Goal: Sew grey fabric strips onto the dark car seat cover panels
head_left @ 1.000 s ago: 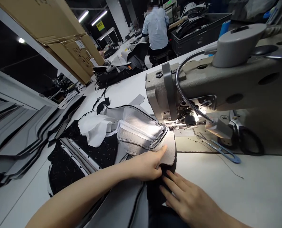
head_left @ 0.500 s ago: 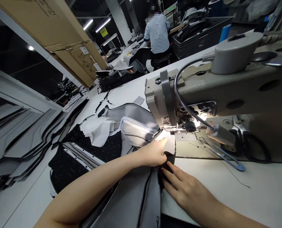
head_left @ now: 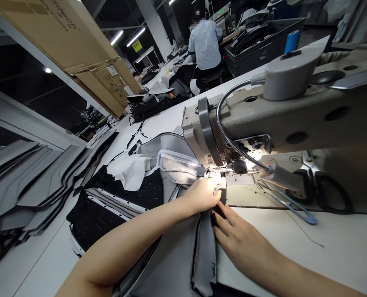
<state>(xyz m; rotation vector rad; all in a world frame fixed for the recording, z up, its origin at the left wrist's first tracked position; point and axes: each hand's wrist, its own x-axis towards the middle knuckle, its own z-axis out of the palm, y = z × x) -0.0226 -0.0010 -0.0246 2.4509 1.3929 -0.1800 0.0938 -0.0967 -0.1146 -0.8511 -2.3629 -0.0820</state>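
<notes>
A grey sewing machine (head_left: 282,107) fills the right of the view, its lamp lighting the needle area (head_left: 220,171). A grey mesh fabric piece (head_left: 177,165) with white edging runs under the presser foot. My left hand (head_left: 202,196) is closed on the fabric's edge right in front of the needle. Just below it my right hand (head_left: 239,241) lies flat with fingers stretched, pressing a grey and black fabric strip (head_left: 203,251) against the white table (head_left: 325,251).
Black patterned panels (head_left: 109,206) and white cloth (head_left: 130,171) lie left of the machine. Stacks of grey cut pieces (head_left: 25,185) fill the far left. Scissors (head_left: 322,181) and blue tweezers (head_left: 291,206) rest on the machine bed. Cardboard boxes (head_left: 78,45) stand behind. A person (head_left: 205,45) sits far back.
My left hand has slid the fabric edge forward toward the needle and closed on it. My right hand followed, moving up the strip. The view shifted slightly left.
</notes>
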